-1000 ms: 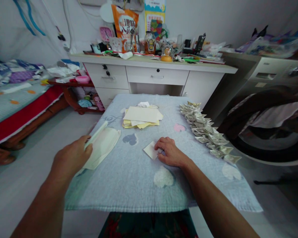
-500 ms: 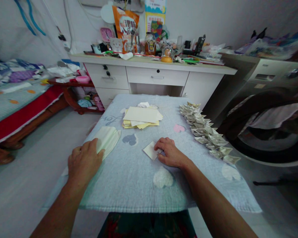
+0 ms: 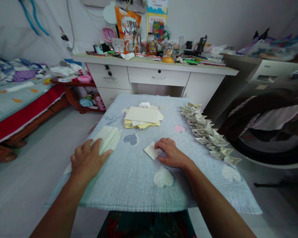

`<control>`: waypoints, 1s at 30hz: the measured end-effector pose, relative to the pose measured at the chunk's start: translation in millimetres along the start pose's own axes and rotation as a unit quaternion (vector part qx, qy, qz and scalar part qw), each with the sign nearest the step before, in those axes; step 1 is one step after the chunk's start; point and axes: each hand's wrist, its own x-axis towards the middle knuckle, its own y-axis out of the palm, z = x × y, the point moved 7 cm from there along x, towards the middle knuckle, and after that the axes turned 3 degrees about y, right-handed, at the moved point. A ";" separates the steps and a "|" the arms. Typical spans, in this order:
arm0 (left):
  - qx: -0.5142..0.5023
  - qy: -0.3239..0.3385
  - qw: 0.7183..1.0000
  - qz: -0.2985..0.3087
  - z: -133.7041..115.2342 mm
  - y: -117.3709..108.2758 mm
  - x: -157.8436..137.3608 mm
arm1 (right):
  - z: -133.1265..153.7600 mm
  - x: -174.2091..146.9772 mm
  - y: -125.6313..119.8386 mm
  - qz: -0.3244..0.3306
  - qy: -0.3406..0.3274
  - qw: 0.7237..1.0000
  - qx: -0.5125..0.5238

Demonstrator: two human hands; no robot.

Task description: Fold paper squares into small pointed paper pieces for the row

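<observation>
At the left of the cloth-covered table, my left hand (image 3: 88, 162) rests on the near end of a pale green stack of folded paper or tissue (image 3: 109, 135). Its fingers are spread and its thumb points away from them, so the hand is open. My right hand (image 3: 171, 152) pinches the right corner of a small folded paper square (image 3: 152, 150), which lies on the cloth near the middle. Thumb and curled fingers are closed on that corner. Behind both hands is a loose pile of cream and yellow paper sheets (image 3: 142, 115).
Folded paper boats (image 3: 206, 130) stand in a long cluster along the right side of the tablecloth (image 3: 129, 185). Beyond the table is a white desk (image 3: 159, 77) crowded with small items. A washing machine (image 3: 270, 76) stands at right, a bed (image 3: 22, 99) at left.
My left hand has shifted slightly right, its thumb stretching out from the fingers. The right hand keeps its pinch on the paper square. The whole view has drifted a little.
</observation>
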 end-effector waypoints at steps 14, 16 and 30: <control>-0.189 0.441 0.875 0.068 -157.9 -8.8 -31.6 | 1.2 0.0 -3.5 0.005 -0.024 1.000 0.006; -0.200 0.453 0.867 0.060 -165.1 -8.2 -28.8 | 1.1 0.4 -4.9 0.004 -0.027 1.000 0.012; -0.076 0.501 0.862 -0.032 -182.2 -10.7 -35.4 | 7.5 0.5 -9.3 -0.036 -0.029 0.998 0.032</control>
